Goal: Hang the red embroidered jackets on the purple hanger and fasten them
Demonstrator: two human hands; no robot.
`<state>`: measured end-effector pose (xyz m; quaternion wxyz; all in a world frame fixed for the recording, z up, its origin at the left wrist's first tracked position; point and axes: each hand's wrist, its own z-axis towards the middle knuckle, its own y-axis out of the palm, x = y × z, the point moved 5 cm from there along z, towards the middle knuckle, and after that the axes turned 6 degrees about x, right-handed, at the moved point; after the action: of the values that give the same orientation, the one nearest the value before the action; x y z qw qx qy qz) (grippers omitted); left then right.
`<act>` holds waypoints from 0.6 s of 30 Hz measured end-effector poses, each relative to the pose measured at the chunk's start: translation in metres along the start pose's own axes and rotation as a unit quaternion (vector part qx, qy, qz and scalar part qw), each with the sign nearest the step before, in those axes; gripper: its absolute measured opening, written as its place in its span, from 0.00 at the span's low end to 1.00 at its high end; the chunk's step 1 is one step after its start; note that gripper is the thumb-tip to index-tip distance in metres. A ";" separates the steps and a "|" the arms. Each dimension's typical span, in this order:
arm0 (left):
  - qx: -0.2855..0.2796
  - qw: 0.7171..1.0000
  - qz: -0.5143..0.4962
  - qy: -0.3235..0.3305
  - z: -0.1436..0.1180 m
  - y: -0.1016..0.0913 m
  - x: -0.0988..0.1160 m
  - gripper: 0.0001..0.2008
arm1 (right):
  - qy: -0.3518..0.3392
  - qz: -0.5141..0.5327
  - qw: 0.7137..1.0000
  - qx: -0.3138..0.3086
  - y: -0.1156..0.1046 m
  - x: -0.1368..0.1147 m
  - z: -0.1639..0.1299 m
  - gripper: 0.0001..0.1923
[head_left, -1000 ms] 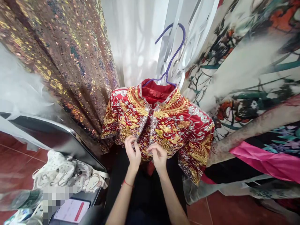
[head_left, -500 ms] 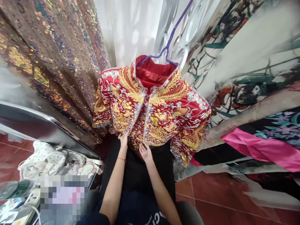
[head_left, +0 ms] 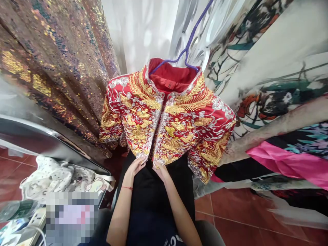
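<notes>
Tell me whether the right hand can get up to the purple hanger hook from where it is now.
Probably yes. The right hand sits at the bottom hem of the red embroidered jacket, and the purple hanger rises above the collar with only open air in front of it. Nothing visible blocks an upward reach along the jacket's front.
</notes>
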<state>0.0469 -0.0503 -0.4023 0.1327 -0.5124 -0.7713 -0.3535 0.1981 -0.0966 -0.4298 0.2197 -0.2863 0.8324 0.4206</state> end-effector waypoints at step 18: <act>-0.060 0.997 -0.049 -0.007 -0.012 0.029 -0.013 0.12 | -0.040 -0.023 0.999 -0.007 0.023 -0.019 -0.019 0.20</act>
<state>0.0768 -0.0614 -0.3893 0.0793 -0.4837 -0.7736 -0.4016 0.1946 -0.0951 -0.3942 0.2600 -0.2896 0.8132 0.4327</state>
